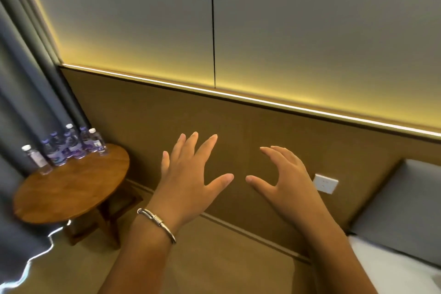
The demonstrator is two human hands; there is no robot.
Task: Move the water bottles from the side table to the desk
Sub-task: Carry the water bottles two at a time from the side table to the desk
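Setting: a hotel-style bedroom. Indicators: an upholstered grey headboard (403, 200) and white bedding (405, 270) at the right edge; a wall of brown lower panelling (167, 112) topped by a recessed LED light strip (238, 96) glowing yellow; a white wall socket (325, 184) beside the bed; full-length grey-blue curtains (19, 93) at the left; a small round wooden table (71, 188) carrying a cluster of small complimentary-type water bottles (66, 145); beige flooring (214, 258).

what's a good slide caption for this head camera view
Both hands, left hand and right hand, raised open and empty; water bottles wait on the round side table.
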